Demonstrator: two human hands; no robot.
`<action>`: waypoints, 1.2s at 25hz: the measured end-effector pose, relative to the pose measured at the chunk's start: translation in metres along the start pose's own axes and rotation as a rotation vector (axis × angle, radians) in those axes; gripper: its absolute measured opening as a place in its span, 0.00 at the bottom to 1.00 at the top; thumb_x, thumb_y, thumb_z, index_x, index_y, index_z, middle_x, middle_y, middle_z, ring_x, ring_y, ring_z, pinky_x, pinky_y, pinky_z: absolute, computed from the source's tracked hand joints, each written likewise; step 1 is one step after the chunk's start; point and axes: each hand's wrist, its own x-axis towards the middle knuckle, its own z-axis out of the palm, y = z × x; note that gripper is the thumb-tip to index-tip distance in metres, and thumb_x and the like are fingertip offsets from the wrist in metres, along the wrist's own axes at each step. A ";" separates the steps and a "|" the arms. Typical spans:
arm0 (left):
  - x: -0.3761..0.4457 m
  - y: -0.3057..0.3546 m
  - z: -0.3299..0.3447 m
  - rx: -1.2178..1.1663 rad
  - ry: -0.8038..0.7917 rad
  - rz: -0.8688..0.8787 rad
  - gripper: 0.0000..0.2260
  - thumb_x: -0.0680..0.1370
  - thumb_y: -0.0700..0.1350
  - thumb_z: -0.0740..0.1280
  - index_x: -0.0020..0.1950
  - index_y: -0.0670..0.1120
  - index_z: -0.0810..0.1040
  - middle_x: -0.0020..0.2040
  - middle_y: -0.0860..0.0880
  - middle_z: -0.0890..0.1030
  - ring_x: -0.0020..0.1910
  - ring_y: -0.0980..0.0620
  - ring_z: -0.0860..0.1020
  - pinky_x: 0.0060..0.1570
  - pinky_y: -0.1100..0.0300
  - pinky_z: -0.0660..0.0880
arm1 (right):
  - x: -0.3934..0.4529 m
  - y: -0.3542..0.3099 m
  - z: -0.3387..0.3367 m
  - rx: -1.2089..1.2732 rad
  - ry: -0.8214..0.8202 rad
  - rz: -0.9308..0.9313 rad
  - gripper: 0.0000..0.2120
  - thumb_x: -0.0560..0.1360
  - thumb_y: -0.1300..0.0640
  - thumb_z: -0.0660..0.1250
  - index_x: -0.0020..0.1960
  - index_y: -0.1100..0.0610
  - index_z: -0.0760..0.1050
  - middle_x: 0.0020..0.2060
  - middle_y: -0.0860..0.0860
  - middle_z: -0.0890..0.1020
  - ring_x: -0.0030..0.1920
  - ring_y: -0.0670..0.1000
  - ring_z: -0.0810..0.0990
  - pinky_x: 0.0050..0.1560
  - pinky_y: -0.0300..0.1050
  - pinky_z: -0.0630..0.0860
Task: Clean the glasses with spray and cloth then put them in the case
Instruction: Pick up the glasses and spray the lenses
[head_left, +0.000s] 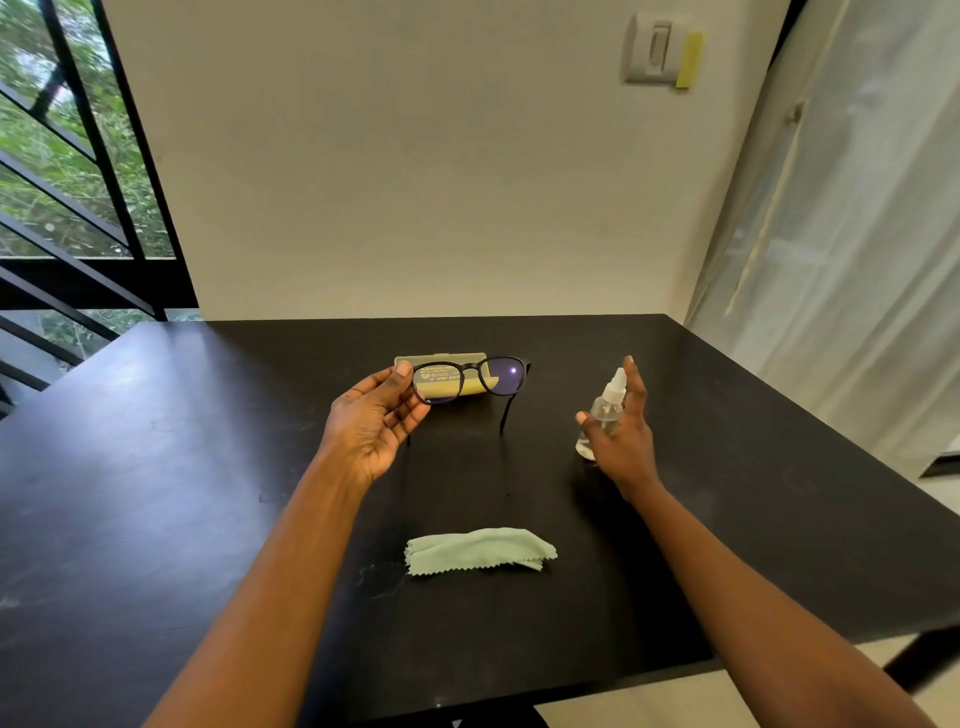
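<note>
While the left hand (376, 415) is pinching the black-framed glasses (470, 382) by one rim above the desk (156, 467), the right hand (621, 431) is closing loosely around the clear plastic spray (605, 410), fingers still fairly straight. Spraying seems about to begin; the soft, zigzag-edged green cloth (480, 551) and the open yellow case (441, 364) are lying unused.

We look into a domestic room, likely a home: a black table (727, 467) set against a plain cream wall (415, 182), a wall switch (655, 49), sheer curtains (857, 234) at right, and a black-framed window (78, 156) facing greenery at left.
</note>
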 end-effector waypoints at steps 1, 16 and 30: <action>0.000 0.000 0.001 -0.002 0.000 0.002 0.05 0.73 0.41 0.69 0.47 0.43 0.79 0.34 0.46 0.84 0.35 0.52 0.83 0.38 0.60 0.81 | -0.001 -0.003 0.000 0.064 -0.040 0.030 0.41 0.73 0.62 0.68 0.71 0.36 0.47 0.69 0.57 0.64 0.59 0.58 0.74 0.55 0.57 0.76; -0.008 0.001 0.008 -0.023 0.000 -0.007 0.07 0.73 0.40 0.69 0.50 0.42 0.78 0.41 0.43 0.82 0.40 0.50 0.81 0.35 0.59 0.81 | -0.033 -0.060 0.030 0.744 -0.207 0.119 0.33 0.74 0.71 0.56 0.68 0.38 0.60 0.38 0.60 0.73 0.23 0.52 0.73 0.24 0.43 0.74; -0.010 -0.004 0.008 0.030 -0.018 -0.003 0.04 0.74 0.40 0.68 0.48 0.43 0.79 0.34 0.47 0.83 0.35 0.52 0.81 0.36 0.59 0.81 | -0.069 -0.090 0.067 -0.033 -0.135 -0.348 0.32 0.69 0.59 0.64 0.66 0.37 0.56 0.44 0.52 0.78 0.34 0.44 0.74 0.36 0.33 0.70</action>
